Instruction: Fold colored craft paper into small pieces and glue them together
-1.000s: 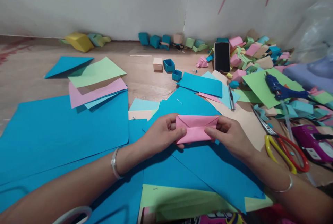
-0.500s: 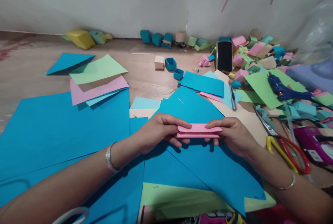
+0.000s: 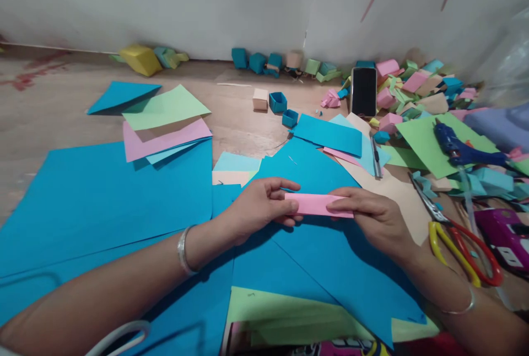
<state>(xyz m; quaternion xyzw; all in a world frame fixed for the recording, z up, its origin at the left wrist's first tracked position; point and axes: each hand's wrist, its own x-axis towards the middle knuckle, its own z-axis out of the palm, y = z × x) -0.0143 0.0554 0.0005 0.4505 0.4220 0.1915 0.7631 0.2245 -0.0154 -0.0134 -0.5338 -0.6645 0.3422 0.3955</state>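
Note:
A folded strip of pink paper [image 3: 313, 204] is held level between my two hands, above the blue sheets [image 3: 308, 166]. My left hand [image 3: 266, 201] pinches its left end, thumb on the near face and fingers behind; the index finger is lifted off above the edge. At the right end, my right hand [image 3: 372, 210] grips the strip with its fingers laid along the front face. The strip's back side is hidden from me.
Scissors [image 3: 438, 218], a blue glue gun [image 3: 463, 146], a craft knife [image 3: 376, 157] and a phone [image 3: 363, 91] lie to the right, near a heap of folded paper pieces [image 3: 417, 86]. Small paper boxes [image 3: 278, 102] stand ahead. Coloured sheets [image 3: 165, 111] lie left.
The pink paper has gone from two visible layers with a gap to one flat strip. My left thumb now shows on its front, and my right fingers lie across its face.

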